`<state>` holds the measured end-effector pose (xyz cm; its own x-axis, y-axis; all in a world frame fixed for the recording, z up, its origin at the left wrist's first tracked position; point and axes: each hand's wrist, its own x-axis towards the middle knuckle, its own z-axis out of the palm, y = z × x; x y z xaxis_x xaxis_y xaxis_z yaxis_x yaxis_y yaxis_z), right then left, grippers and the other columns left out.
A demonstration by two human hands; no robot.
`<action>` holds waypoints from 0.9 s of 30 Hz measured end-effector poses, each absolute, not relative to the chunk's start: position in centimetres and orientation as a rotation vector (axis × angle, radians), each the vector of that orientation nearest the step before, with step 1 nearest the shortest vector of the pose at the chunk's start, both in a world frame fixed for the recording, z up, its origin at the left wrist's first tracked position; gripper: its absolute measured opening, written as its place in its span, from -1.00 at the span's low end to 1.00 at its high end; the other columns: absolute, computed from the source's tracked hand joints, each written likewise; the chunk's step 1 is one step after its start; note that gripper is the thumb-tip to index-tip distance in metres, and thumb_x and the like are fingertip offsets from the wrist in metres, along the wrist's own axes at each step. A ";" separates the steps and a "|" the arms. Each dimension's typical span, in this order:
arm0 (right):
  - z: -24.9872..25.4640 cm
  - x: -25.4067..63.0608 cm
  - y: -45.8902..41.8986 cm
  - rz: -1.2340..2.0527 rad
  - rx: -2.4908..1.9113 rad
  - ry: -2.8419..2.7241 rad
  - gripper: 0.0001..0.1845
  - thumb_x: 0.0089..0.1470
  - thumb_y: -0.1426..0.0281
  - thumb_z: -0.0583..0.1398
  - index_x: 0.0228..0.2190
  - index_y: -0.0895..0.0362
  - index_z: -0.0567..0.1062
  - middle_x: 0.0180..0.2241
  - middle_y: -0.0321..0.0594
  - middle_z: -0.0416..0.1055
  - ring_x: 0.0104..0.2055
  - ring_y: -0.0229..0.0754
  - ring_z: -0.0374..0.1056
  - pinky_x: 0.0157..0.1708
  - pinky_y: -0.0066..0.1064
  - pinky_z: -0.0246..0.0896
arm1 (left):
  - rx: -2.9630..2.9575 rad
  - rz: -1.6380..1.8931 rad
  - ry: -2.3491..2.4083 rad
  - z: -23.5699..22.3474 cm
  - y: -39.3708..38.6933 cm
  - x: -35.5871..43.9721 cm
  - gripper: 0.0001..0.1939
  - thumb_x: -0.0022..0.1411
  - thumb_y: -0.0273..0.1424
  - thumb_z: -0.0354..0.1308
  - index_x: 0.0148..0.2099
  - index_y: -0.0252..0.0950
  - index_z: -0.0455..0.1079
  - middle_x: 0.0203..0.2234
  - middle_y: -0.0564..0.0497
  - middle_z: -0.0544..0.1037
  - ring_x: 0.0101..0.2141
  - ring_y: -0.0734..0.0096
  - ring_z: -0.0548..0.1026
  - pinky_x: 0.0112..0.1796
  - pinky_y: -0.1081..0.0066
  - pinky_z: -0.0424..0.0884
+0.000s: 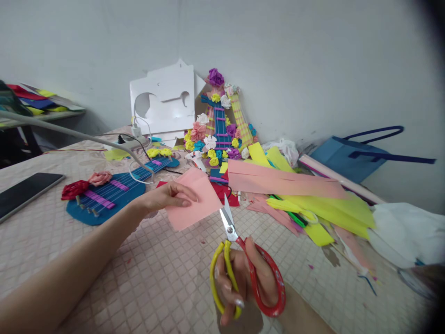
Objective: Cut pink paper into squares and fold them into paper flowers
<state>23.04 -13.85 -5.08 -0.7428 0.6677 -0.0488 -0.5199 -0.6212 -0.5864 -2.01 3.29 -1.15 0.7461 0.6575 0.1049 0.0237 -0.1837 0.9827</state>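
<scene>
My left hand (pixel 173 195) pinches a pink sheet of crepe paper (pixel 194 211) above the table, thumb on its face. Scissors (pixel 230 229) with one yellow and one red handle are in my right hand (pixel 243 278), fingers through the loops. Their blades stand apart, at the right corner of the pink sheet. Behind my left wrist lies a blue paper guitar (pixel 79 208) with purple strips, pale strings and red and pink paper roses. A red piece of paper (pixel 222 192) lies beyond the blades.
Long pink paper strips (pixel 285 181) and yellow paper sheets (pixel 323 208) spread to the right. Flower-covered paper guitars (pixel 220 125) lean on the wall beside white cut-out boards (pixel 163 102). A phone (pixel 29 192), a power strip (pixel 134 141), a blue bag (pixel 347 155) and a white plastic bag (pixel 410 232) surround the workspace.
</scene>
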 end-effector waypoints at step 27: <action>-5.6 22.7 -14.3 2.318 -0.371 -0.709 -0.26 -0.02 -0.28 -0.14 -0.44 0.17 0.27 -0.65 -0.37 0.20 -0.68 -0.37 0.12 -0.63 -0.39 0.29 | 1.768 0.609 0.577 -0.9 3.6 -2.3 -0.82 0.04 -0.41 0.31 -0.23 -0.25 0.56 -0.24 -0.03 0.60 -0.29 0.48 0.50 -0.29 0.57 0.37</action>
